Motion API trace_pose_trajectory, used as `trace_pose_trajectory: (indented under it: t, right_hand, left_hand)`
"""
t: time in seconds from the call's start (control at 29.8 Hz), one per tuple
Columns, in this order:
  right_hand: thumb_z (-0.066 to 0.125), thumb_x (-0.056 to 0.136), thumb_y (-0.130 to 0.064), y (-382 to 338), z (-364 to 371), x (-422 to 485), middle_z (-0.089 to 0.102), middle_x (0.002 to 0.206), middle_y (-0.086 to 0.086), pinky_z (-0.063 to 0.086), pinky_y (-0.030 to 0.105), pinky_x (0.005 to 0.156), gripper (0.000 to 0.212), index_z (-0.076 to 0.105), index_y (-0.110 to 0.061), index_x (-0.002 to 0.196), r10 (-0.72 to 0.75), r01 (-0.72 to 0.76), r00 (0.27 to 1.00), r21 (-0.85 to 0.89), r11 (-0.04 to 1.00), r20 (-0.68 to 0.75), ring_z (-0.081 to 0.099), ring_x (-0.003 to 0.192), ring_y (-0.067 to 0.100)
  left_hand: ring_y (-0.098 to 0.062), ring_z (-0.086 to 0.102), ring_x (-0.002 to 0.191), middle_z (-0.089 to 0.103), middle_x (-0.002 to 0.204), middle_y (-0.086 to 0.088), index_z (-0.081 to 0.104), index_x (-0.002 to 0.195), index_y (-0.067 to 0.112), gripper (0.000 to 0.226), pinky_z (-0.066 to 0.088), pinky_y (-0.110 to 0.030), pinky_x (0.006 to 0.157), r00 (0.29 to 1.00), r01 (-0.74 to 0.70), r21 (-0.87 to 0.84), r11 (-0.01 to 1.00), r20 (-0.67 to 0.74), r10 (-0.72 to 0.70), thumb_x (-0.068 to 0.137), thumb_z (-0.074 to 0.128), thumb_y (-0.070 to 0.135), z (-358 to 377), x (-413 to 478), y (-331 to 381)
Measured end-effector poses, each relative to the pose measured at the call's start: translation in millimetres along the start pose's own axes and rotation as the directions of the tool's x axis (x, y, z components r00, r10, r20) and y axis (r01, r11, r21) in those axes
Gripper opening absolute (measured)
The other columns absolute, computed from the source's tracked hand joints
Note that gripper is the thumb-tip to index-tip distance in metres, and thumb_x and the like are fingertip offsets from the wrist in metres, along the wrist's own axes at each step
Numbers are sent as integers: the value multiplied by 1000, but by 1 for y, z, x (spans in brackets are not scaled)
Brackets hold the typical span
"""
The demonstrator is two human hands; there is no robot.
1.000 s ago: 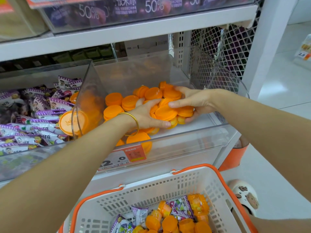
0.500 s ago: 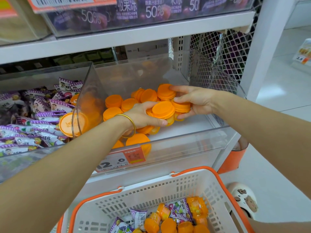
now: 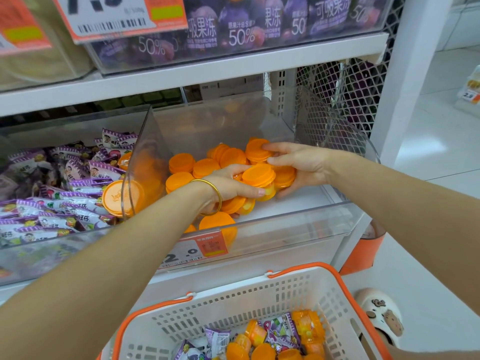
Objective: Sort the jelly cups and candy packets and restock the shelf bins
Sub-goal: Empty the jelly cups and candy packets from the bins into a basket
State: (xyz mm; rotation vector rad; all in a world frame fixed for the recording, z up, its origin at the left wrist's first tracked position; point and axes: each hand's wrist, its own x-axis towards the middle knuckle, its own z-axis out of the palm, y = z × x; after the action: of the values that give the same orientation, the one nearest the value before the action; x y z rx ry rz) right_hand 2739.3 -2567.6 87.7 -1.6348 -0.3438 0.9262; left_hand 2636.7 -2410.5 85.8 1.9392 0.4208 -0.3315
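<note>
1. At the centre of the view, the clear bin [image 3: 285, 229] on the middle shelf holds a heap of orange-lidded jelly cups [image 3: 205, 167], piled towards its left and back.
2. The left hand [image 3: 228, 183], with a gold bangle [image 3: 211, 196] on its wrist, reaches in from 7 o'clock. Its fingers curl round several cups, and its thumb lies along the underside of one.
3. The right hand [image 3: 298, 165] comes in from 4 o'clock and grips the same cluster from the far side. Its forefinger rests on the topmost lid and its thumb presses on another.
4. At 9 o'clock, the neighbouring bin [image 3: 39, 255] is full of purple candy packets [image 3: 59, 201]. A lone cup [image 3: 114, 197] lies among them against the clear divider.
5. At 6 o'clock, a white basket [image 3: 285, 289] with orange handles holds a mix of cups and packets.
6. A price label [image 3: 197, 250] hangs on the front of the clear bin, just beneath the left forearm.
7. At 12 o'clock, the upper shelf carries purple pouches [image 3: 241, 24] behind a clear front.
8. At 4 o'clock, a pale shoe [image 3: 381, 313] stands on the floor.
</note>
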Motion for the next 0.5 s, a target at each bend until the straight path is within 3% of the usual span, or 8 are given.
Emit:
trace_pose_trajectory:
  t: [0.07, 0.2, 0.37, 0.5]
  right_hand:
    - [56, 93, -11, 0, 0, -1, 46, 139, 6, 49, 60, 87, 55, 37, -24, 142, -11, 10, 1000, 62, 998, 11, 52, 120, 32]
    - [62, 88, -10, -3, 5, -3, 51, 134, 5, 54, 50, 82, 54, 44, -22, 137, -44, 42, 999, 70, 997, 29, 54, 118, 27]
    - [61, 88, -11, -14, 5, -16, 57, 125, 3, 55, 43, 78, 46, 48, -23, 131, -123, 122, 992, 98, 988, -2, 59, 108, 20]
    - [60, 88, -14, -27, 11, -39, 55, 131, 3, 56, 40, 77, 52, 43, -20, 137, -215, 216, 976, 48, 975, -26, 60, 106, 19]
  left_hand:
    - [-29, 64, 95, 60, 115, -8, 50, 128, 36, 65, 57, -48, 77, 1000, -3, -20, 1000, -6, 3, 71, 80, 26, 0, -2, 0]
    - [-26, 62, 79, 63, 93, -7, 58, 106, 36, 38, 53, -45, 73, 999, -33, -70, 997, 33, 35, 76, 76, 20, -3, -5, -1]
    - [-25, 65, 87, 64, 103, -4, 55, 117, 35, 51, 58, -43, 71, 992, -120, -32, 992, -31, 119, 73, 79, 27, -7, -9, 7]
    - [-29, 65, 96, 57, 121, -11, 58, 117, 40, 78, 58, -38, 61, 972, -219, 54, 974, -75, 223, 43, 82, 53, -12, -26, 21]
